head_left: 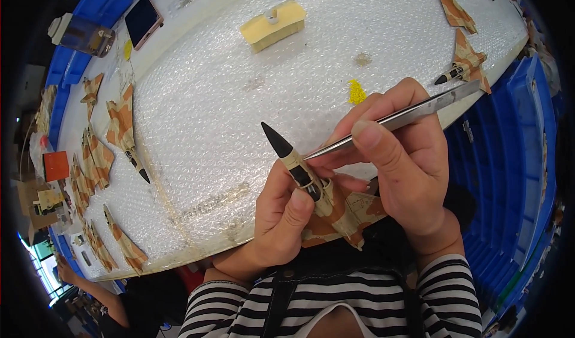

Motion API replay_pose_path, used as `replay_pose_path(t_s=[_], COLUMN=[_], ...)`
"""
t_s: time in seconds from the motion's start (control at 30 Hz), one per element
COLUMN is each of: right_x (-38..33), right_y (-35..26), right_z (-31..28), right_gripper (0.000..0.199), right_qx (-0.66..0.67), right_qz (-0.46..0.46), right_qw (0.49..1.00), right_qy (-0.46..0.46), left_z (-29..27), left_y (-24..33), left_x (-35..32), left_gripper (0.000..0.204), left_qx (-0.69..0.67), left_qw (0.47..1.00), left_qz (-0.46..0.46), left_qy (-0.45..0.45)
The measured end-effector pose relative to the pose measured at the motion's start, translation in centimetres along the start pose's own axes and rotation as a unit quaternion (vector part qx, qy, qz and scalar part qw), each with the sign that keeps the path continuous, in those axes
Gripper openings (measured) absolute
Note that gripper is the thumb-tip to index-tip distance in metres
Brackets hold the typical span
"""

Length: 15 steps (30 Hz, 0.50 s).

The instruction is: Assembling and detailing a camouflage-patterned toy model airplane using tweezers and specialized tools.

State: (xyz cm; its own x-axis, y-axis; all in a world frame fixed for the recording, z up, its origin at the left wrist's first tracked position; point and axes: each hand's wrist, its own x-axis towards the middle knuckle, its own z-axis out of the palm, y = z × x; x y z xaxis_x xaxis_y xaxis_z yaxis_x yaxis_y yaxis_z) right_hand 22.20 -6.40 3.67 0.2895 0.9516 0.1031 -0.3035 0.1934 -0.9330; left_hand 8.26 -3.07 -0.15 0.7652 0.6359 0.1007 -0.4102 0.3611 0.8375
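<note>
A model jet in tan and brown camouflage, with a black nose cone and dark cockpit, points up and to the left near the table's front edge. My left hand grips its fuselage behind the nose, thumb beside the cockpit. In my right hand is a pair of metal tweezers, pinched between thumb and fingers. Their tip meets the side of the fuselage just behind the nose cone; whether it holds anything there is too small to tell. Some right fingers lie behind the jet.
More camouflage jets lie at left and far right. A yellow block with a small white ring, a phone and a bottle stand farther back. Blue bins flank the bubble-wrapped table. Another person's arm shows lower left.
</note>
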Motion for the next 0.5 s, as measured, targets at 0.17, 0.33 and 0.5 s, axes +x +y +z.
replay_pose_path(t_s=[0.17, 0.33, 0.5], right_x=[-0.03, -0.16, -0.2], right_y=[0.03, 0.1, -0.01], right_z=[0.06, 0.2, 0.23], right_gripper=[0.01, 0.011, 0.012], right_qx=[-0.02, -0.04, -0.052], right_qz=[-0.019, -0.047, -0.061], right_qw=[1.0, 0.998, 0.997], right_qy=[-0.001, 0.003, 0.002], left_z=[0.09, -0.2, -0.27], left_y=[-0.05, -0.06, -0.1], left_x=[-0.07, -0.01, 0.05], left_gripper=[0.04, 0.038, 0.04], left_qx=[0.007, 0.0, 0.001], left_qw=[1.0, 1.0, 1.0], left_qz=[-0.002, 0.002, 0.005], left_qy=[0.019, -0.007, -0.015])
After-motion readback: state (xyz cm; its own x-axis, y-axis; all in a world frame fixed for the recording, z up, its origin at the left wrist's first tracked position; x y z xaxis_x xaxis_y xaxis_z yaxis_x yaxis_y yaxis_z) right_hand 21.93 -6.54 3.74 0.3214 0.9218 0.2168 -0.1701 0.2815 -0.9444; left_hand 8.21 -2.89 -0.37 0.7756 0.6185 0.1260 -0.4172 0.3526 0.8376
